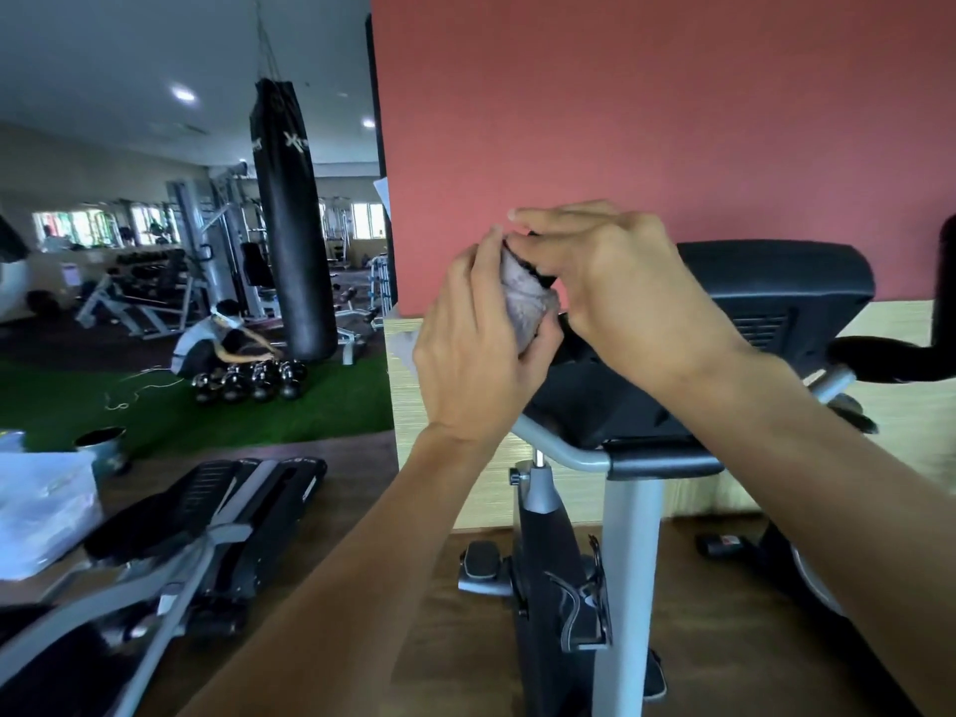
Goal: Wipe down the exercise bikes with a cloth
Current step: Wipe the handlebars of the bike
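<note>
An exercise bike [631, 509] with a grey post and a black console [776, 287] stands right in front of me, against a red wall. A bunched grey-purple cloth [525, 302] sits at the tip of the bike's left handlebar, mostly covered by my hands. My left hand [476, 349] grips the cloth from the left, fingers curled round it. My right hand [610, 292] comes from the right and pinches the cloth's top edge with thumb and fingers. The handlebar end under the cloth is hidden.
A second machine with black pedals [207, 520] lies low at the left. A black punching bag [289, 219] hangs at the left. A person [217, 338] crouches by several kettlebells [248, 380] on green turf. The right handlebar [890, 354] juts out at the far right. A white plastic bag [41, 504] sits at the left edge.
</note>
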`<state>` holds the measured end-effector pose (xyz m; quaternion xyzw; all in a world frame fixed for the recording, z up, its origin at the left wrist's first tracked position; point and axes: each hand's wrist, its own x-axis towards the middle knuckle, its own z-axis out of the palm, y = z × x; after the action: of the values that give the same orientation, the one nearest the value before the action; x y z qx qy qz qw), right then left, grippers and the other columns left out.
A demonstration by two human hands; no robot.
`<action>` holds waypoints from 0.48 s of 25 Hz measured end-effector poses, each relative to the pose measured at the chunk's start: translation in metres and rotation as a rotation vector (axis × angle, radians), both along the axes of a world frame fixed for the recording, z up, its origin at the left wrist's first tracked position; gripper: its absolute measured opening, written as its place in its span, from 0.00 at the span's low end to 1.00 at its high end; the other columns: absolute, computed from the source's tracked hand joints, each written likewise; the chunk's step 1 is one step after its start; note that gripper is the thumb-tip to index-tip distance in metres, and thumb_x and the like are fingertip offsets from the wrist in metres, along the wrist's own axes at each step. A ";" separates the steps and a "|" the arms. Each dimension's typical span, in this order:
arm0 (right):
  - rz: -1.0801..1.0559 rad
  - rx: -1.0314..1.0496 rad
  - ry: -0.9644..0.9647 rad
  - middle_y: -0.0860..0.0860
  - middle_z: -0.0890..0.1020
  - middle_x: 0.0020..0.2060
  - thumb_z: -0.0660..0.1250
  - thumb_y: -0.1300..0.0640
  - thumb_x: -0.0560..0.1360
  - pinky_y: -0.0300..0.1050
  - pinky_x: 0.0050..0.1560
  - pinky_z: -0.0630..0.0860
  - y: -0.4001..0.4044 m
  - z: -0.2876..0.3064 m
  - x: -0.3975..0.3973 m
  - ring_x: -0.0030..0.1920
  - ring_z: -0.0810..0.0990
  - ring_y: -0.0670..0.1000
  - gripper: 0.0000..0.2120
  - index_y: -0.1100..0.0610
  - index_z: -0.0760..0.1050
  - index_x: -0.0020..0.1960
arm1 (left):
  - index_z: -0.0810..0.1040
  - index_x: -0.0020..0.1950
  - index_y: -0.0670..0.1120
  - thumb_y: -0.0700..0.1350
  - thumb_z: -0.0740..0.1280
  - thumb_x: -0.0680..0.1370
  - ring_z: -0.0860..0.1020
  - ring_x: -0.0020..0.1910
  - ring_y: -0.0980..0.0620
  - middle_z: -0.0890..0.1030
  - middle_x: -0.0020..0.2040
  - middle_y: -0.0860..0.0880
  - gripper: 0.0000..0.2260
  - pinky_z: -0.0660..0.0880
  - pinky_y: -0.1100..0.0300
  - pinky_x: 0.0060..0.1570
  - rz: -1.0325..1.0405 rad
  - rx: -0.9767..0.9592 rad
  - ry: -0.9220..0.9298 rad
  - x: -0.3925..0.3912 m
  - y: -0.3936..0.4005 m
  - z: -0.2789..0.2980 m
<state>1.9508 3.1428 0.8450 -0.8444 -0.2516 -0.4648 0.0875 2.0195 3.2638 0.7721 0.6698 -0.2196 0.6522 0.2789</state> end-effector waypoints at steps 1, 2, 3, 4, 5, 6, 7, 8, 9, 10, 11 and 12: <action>0.014 0.014 -0.028 0.56 0.81 0.65 0.59 0.64 0.75 0.45 0.69 0.72 0.000 -0.004 0.002 0.67 0.78 0.55 0.21 0.60 0.81 0.65 | 0.71 0.73 0.38 0.52 0.74 0.77 0.79 0.53 0.50 0.79 0.59 0.43 0.30 0.74 0.59 0.46 -0.004 0.001 -0.007 -0.001 -0.002 0.004; 0.019 0.025 -0.051 0.55 0.81 0.65 0.60 0.65 0.74 0.48 0.69 0.74 0.000 -0.007 0.003 0.67 0.78 0.54 0.22 0.61 0.80 0.65 | 0.71 0.73 0.38 0.53 0.74 0.77 0.79 0.52 0.50 0.79 0.58 0.44 0.30 0.73 0.59 0.45 0.003 0.011 -0.024 0.001 -0.002 0.005; 0.020 0.042 -0.066 0.56 0.80 0.66 0.62 0.69 0.72 0.50 0.68 0.76 -0.001 -0.010 0.006 0.68 0.78 0.54 0.23 0.61 0.80 0.66 | 0.69 0.74 0.39 0.53 0.73 0.77 0.79 0.53 0.49 0.79 0.58 0.43 0.31 0.73 0.59 0.46 0.018 0.023 -0.040 0.006 0.001 0.000; 0.019 0.062 -0.069 0.56 0.79 0.67 0.63 0.73 0.71 0.51 0.67 0.77 -0.001 -0.011 0.009 0.68 0.77 0.53 0.25 0.62 0.79 0.66 | 0.68 0.74 0.39 0.53 0.72 0.77 0.78 0.55 0.49 0.79 0.59 0.42 0.31 0.73 0.58 0.48 0.039 0.027 -0.049 0.011 0.006 -0.008; 0.029 0.086 -0.067 0.55 0.79 0.67 0.64 0.76 0.70 0.51 0.65 0.78 0.000 -0.011 0.011 0.68 0.77 0.53 0.27 0.62 0.79 0.67 | 0.67 0.74 0.40 0.54 0.71 0.77 0.76 0.57 0.49 0.79 0.60 0.42 0.31 0.73 0.58 0.51 0.061 0.021 -0.044 0.015 0.011 -0.019; 0.048 0.114 -0.077 0.54 0.80 0.67 0.64 0.78 0.69 0.49 0.64 0.79 0.001 -0.013 0.012 0.68 0.78 0.53 0.28 0.62 0.79 0.66 | 0.66 0.74 0.41 0.54 0.71 0.77 0.75 0.58 0.49 0.79 0.60 0.41 0.30 0.72 0.57 0.53 0.075 0.011 -0.028 0.016 0.016 -0.029; 0.069 0.142 -0.095 0.54 0.81 0.66 0.64 0.79 0.69 0.48 0.63 0.80 0.003 -0.015 0.014 0.66 0.79 0.53 0.28 0.63 0.80 0.65 | 0.67 0.73 0.40 0.53 0.71 0.77 0.75 0.59 0.48 0.79 0.60 0.41 0.30 0.72 0.57 0.54 0.079 0.001 -0.008 0.016 0.019 -0.036; 0.079 0.163 -0.115 0.54 0.81 0.64 0.64 0.78 0.68 0.46 0.63 0.79 0.005 -0.017 0.014 0.65 0.80 0.53 0.27 0.63 0.80 0.64 | 0.69 0.72 0.40 0.53 0.71 0.77 0.76 0.58 0.48 0.79 0.60 0.41 0.29 0.72 0.57 0.53 0.076 -0.014 0.007 0.015 0.018 -0.037; 0.083 0.174 -0.133 0.54 0.82 0.63 0.64 0.77 0.68 0.44 0.63 0.78 0.007 -0.017 0.013 0.63 0.81 0.53 0.26 0.63 0.81 0.63 | 0.70 0.72 0.40 0.52 0.72 0.77 0.77 0.57 0.48 0.79 0.60 0.42 0.28 0.73 0.57 0.52 0.071 -0.022 0.010 0.013 0.015 -0.033; 0.083 0.182 -0.149 0.55 0.83 0.62 0.63 0.76 0.68 0.41 0.63 0.77 0.009 -0.018 0.011 0.62 0.82 0.54 0.25 0.64 0.81 0.62 | 0.72 0.71 0.39 0.51 0.72 0.77 0.78 0.56 0.47 0.79 0.60 0.42 0.27 0.74 0.56 0.51 0.061 -0.014 0.000 0.009 0.012 -0.026; 0.074 0.188 -0.169 0.55 0.83 0.61 0.63 0.76 0.67 0.39 0.63 0.75 0.010 -0.019 0.010 0.61 0.82 0.54 0.25 0.64 0.82 0.61 | 0.72 0.71 0.38 0.51 0.72 0.77 0.79 0.55 0.47 0.79 0.59 0.42 0.27 0.75 0.56 0.49 0.045 0.005 -0.024 0.007 0.008 -0.019; 0.056 0.187 -0.190 0.56 0.84 0.60 0.63 0.76 0.66 0.37 0.62 0.74 0.011 -0.020 0.010 0.60 0.83 0.55 0.25 0.64 0.82 0.61 | 0.72 0.71 0.38 0.52 0.72 0.78 0.80 0.54 0.47 0.80 0.58 0.42 0.27 0.76 0.56 0.48 0.027 0.026 -0.058 0.008 0.006 -0.012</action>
<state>1.9604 3.1537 0.8252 -0.7773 -0.2380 -0.5614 0.1547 2.0276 3.2695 0.7601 0.6571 -0.2268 0.6721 0.2551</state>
